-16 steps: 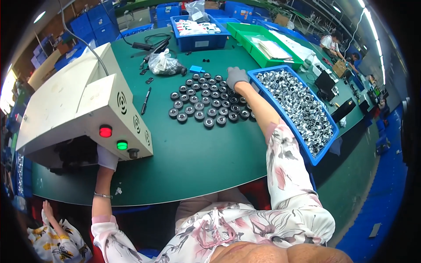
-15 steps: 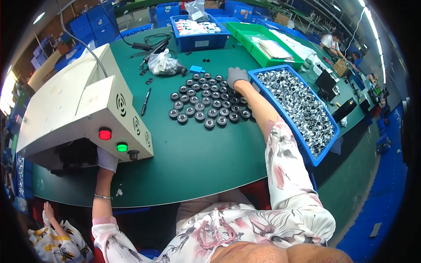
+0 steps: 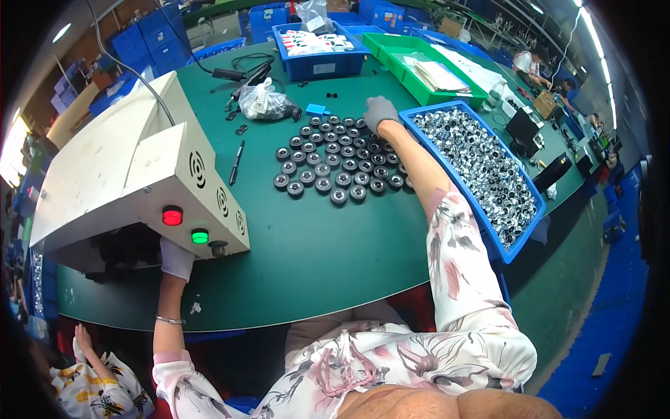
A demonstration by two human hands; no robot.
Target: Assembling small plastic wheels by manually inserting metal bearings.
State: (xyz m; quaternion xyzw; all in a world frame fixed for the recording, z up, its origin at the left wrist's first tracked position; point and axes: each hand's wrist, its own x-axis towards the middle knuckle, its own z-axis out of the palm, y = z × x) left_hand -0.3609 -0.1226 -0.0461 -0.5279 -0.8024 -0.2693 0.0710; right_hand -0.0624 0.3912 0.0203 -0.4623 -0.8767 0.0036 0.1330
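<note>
My left hand, in a white glove, reaches under the front of a cream-coloured machine. Its fingers are hidden inside the dark opening. My right hand, in a grey glove, is at the far right edge of a group of small black wheels with silvery hubs. Its fingers look curled closed, and whatever they may hold is hidden. Close to its right stands a blue tray full of small shiny metallic parts.
A red light and a green light stick out of the machine's front. A black pen lies beside it. Farther back are a clear bag of parts, a blue bin and a green tray. Another person sits lower left.
My left hand has drawn slightly back from the machine, showing a bit more glove. My right hand stays at the edge of the wheels, its glove turned slightly. The whole view has shifted a little.
</note>
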